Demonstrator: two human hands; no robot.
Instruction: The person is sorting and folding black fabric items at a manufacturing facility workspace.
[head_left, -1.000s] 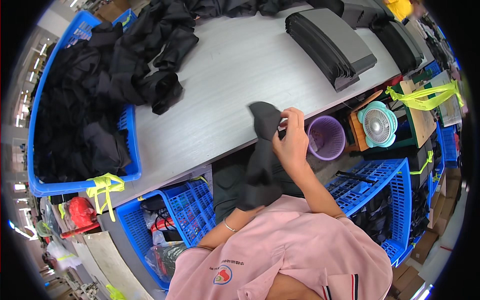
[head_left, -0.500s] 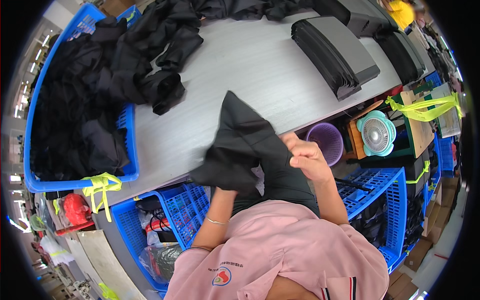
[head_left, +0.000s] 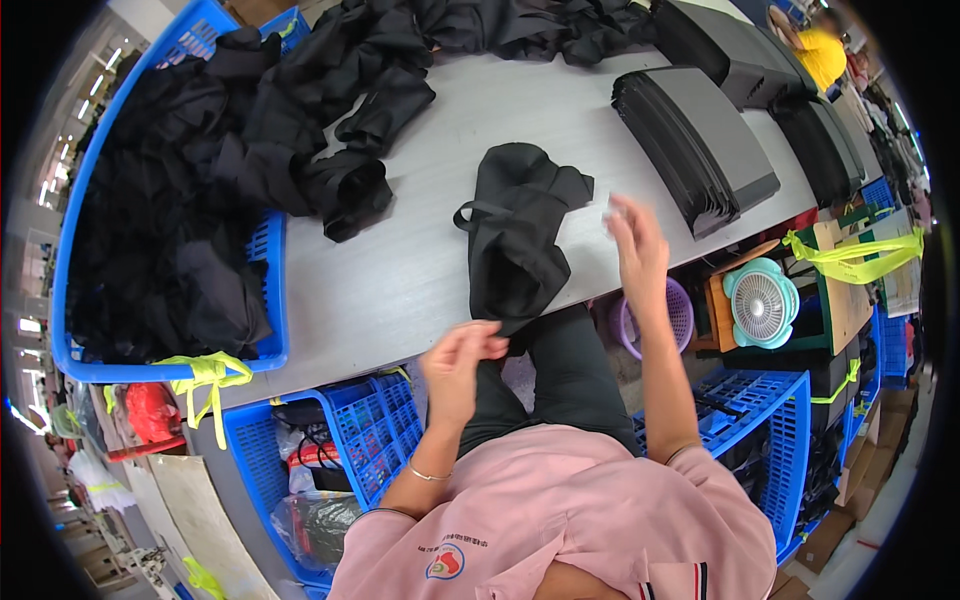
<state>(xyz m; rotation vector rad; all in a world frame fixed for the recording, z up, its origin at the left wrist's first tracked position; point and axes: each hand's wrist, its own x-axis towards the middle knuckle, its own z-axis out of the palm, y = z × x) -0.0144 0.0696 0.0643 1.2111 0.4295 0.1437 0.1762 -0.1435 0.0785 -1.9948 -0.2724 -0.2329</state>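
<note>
A black sewn fabric piece (head_left: 515, 225) lies crumpled on the grey table, in front of me. A narrow strap loop stands out on its left side, and its near end gapes in a dark fold. My left hand (head_left: 460, 370) is at the table's front edge, its fingers closed at the near tip of the fabric. To the right of the piece my right hand (head_left: 640, 250) is raised above the table edge. Its fingers are apart and slightly bent, holding nothing and not touching the fabric.
A blue crate (head_left: 275, 300) heaped with black fabric pieces stands at left, and more spill across the table's far side. Stacks of flat black pieces (head_left: 690, 150) lie at right. Below are a purple basket (head_left: 680, 310), a small fan (head_left: 763, 305) and blue crates (head_left: 370, 440).
The black fabric piece, lifted between both hands before, now lies on the table. My right hand has let go and moved up and right; my left hand has come out from behind the cloth.
</note>
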